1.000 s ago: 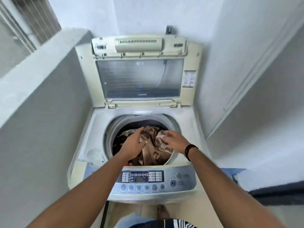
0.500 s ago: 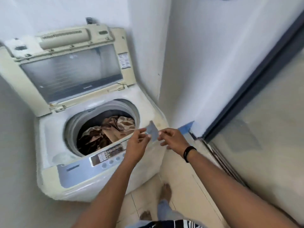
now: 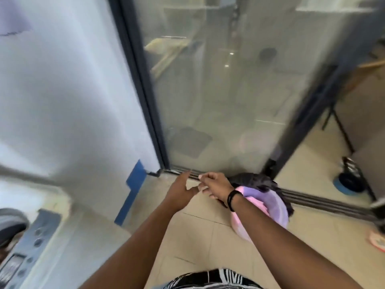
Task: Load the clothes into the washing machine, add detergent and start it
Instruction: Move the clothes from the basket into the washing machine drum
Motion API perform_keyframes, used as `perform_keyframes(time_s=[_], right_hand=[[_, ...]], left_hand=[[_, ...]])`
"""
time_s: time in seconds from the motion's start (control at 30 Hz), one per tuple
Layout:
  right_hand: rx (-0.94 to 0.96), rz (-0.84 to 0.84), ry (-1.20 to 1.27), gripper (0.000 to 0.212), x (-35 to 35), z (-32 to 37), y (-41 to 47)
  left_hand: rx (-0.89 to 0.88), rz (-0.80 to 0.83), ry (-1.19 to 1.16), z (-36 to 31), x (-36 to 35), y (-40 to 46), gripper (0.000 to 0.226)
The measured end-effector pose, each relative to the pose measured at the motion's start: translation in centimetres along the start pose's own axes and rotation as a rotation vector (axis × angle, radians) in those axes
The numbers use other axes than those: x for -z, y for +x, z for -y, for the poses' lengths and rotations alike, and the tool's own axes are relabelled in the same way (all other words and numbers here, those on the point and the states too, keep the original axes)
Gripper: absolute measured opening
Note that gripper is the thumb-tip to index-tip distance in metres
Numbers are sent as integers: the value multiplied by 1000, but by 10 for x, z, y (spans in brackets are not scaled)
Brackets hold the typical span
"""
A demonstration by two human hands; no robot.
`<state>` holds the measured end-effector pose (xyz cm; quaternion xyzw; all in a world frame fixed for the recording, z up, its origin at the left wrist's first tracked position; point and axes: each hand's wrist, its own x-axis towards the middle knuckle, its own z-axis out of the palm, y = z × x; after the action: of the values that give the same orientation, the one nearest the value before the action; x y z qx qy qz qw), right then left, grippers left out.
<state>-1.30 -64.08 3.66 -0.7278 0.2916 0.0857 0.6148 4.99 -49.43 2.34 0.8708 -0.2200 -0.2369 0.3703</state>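
Head view, motion-blurred. Left hand [image 3: 180, 192] fingers spread, holding nothing. Right hand [image 3: 214, 185] fingers loosely curled; whether they pinch anything cannot tell. Pink basin [image 3: 268, 207] on floor, dark clothes [image 3: 254, 180] draped over far rim, partly hidden behind right wrist. Washing machine [image 3: 31, 236] cut off at lower left edge.
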Motion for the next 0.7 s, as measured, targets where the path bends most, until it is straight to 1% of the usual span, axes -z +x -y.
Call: perform_keyframes(time_s=[0.1, 0.2, 0.3, 0.4, 0.57, 0.7], right_hand=[[-40, -141, 130, 13, 82, -44, -16], [-137, -281, 259, 16, 154, -98, -31], [-250, -358, 336, 18, 206, -146, -35], [-327, -441, 427, 19, 243, -178, -37], [-471, -417, 589, 19, 271, -203, -33], [-528, -398, 570, 24, 287, -223, -19]], left_hand=[[-42, 83, 102, -40, -64, 16, 73], [-66, 203, 197, -62, -130, 25, 69], [-33, 285, 278, -74, -177, 36, 73], [-36, 354, 338, -89, -209, 47, 71], [-13, 434, 364, -103, -250, 72, 71], [22, 480, 360, -106, -274, 104, 71]])
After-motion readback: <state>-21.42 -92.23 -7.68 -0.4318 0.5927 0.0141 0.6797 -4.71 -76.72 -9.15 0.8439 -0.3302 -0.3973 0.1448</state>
